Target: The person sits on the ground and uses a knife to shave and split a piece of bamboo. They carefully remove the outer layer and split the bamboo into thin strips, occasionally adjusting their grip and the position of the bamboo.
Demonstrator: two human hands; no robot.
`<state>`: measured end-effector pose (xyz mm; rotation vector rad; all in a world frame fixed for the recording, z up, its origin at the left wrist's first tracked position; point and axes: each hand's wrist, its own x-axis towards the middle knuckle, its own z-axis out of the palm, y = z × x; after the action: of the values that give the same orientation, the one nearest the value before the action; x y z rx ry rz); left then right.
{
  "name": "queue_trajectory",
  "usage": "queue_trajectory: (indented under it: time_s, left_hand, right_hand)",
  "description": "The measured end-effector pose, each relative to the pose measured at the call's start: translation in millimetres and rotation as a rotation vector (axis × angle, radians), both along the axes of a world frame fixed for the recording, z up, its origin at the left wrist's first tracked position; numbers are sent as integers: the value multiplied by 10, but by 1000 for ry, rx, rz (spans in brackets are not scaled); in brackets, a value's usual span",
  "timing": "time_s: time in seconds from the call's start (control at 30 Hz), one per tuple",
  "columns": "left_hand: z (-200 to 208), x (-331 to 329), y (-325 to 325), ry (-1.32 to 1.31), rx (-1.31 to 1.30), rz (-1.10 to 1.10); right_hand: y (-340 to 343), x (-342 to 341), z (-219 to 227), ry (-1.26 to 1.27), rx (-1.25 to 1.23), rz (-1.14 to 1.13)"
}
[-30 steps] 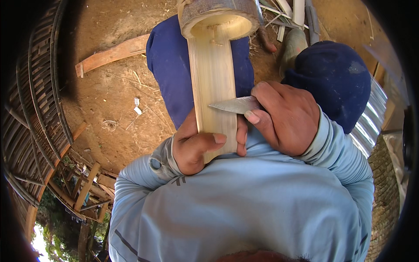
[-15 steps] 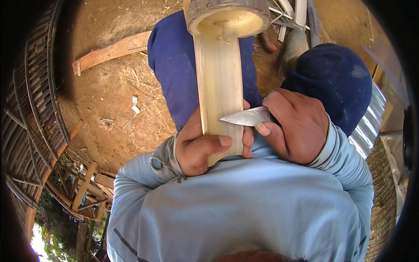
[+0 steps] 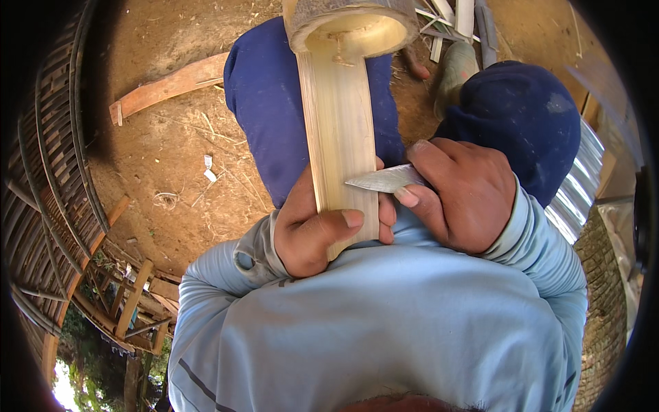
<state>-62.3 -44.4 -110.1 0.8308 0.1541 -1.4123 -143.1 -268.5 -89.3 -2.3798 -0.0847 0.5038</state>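
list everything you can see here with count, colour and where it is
bamboo piece: 1, pale yellow, upright at centre, hollow end up
knife: 1, grey blade, edge on the bamboo's right side
wooden plank: 1, reddish brown, on the dirt ground upper left
woven bamboo structure: 1, brown, left edge
corrugated metal sheet: 1, silver, right
sticks: several, pale, top
left hand: grips the bamboo's lower end
right hand: holds the knife

The left hand [image 3: 312, 230] grips the lower end of a pale, shaved bamboo pole [image 3: 338, 137], thumb across its face. The right hand [image 3: 458, 194] holds a knife [image 3: 381, 180], blade flat against the pole's right edge, seemingly touching it. Blue-trousered knees [image 3: 264, 103] flank the pole above bare dirt ground [image 3: 165, 158].
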Motion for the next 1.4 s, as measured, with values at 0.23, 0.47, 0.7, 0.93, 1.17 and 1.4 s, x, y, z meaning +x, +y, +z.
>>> queue_trajectory:
  time_s: [0.23,0.47,0.7,0.93,1.17,1.4]
  left_hand:
    - [-31,27,20,-43,-2,-83]
    - [-63,-18,1,-107,-26,-25]
    - [-52,-13,-1,-87,-36,-11]
    - [-9,-39,-6,-65,-9,31]
    - [-71,-25,37,-115,-35,2]
    - [-89,-22,42,-127,-32,-10]
  right_hand:
    - [14,19,-32,4,-58,-6]
    - [29,61,-109,-26,-117,-62]
    - [9,28,-135,-98,-79,-118]
    - [35,-15,4,-30,-16,-46]
    - [75,1,-35,-38,-72,-31]
    - [99,-20,-110,-86,-96,-46]
